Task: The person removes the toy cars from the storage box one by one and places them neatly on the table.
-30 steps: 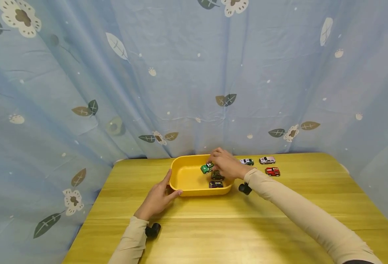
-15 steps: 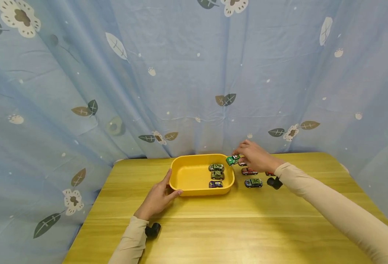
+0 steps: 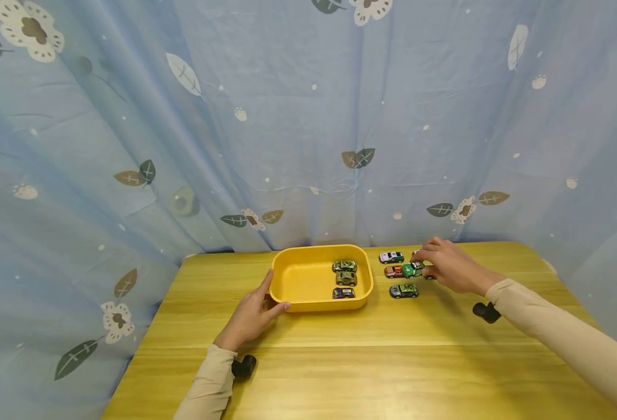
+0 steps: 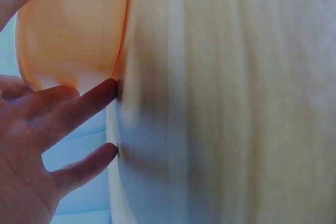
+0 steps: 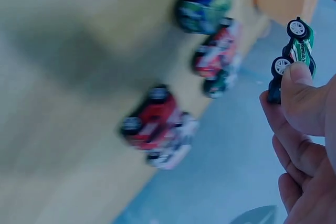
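Note:
My right hand [image 3: 455,265] pinches a green toy car [image 3: 412,269] between thumb and fingers, above the cars at the table's right. In the right wrist view the thumb lies across the side of that green car [image 5: 300,51], its wheels showing. My left hand [image 3: 251,312] touches the left end of a yellow tray [image 3: 293,306] with spread, fairly straight fingers, its thumb at the near rim. Inside the tray, along its right side, lie a green patterned car [image 3: 344,266], an olive car [image 3: 346,279] and a purple-blue car [image 3: 343,293].
Right of the tray, a white-and-green car [image 3: 391,257], an orange-red car [image 3: 394,271] and a dark green-blue car [image 3: 404,290] stand on the wooden table [image 3: 340,373]. A red car [image 5: 152,119] and a pale car [image 5: 176,140] are mostly hidden behind my right hand in the head view. A blue curtain [image 3: 308,116] hangs behind.
My right hand has carried the green car out from over the tray, rightward past the rim, to above the cars on the table. The left hand and tray stay put.

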{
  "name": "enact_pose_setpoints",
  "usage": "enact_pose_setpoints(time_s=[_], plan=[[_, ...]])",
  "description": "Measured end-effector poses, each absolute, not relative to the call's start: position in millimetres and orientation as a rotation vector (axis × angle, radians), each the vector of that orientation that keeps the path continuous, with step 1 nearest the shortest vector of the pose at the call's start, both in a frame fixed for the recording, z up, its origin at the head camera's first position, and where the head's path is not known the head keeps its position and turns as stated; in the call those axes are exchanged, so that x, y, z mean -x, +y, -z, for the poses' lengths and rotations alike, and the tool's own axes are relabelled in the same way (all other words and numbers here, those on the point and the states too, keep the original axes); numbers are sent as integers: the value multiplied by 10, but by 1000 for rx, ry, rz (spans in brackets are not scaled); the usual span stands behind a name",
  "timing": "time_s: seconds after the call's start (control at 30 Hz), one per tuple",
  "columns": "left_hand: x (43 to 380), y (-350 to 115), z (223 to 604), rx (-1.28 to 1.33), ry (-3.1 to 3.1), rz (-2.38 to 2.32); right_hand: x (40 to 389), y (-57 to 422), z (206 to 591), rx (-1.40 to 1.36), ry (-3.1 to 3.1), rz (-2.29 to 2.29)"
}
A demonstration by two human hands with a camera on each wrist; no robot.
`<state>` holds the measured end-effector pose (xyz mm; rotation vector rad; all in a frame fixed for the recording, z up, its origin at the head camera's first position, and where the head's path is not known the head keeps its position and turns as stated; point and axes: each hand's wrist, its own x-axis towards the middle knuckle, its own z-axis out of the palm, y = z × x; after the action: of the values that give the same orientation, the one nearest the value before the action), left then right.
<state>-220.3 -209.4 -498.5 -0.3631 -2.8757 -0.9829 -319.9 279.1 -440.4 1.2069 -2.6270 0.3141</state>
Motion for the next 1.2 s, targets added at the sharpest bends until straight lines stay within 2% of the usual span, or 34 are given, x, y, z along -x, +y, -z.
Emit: enact_pose_setpoints(time_s=[0.53, 1.2], plan=[[2210, -2107, 4997, 354, -2889, 978, 3017, 3362, 4836, -1053, -2651, -288], [2215, -2108, 4998, 354, -2894, 994, 3030, 3380, 5060, -999, -2735, -329]])
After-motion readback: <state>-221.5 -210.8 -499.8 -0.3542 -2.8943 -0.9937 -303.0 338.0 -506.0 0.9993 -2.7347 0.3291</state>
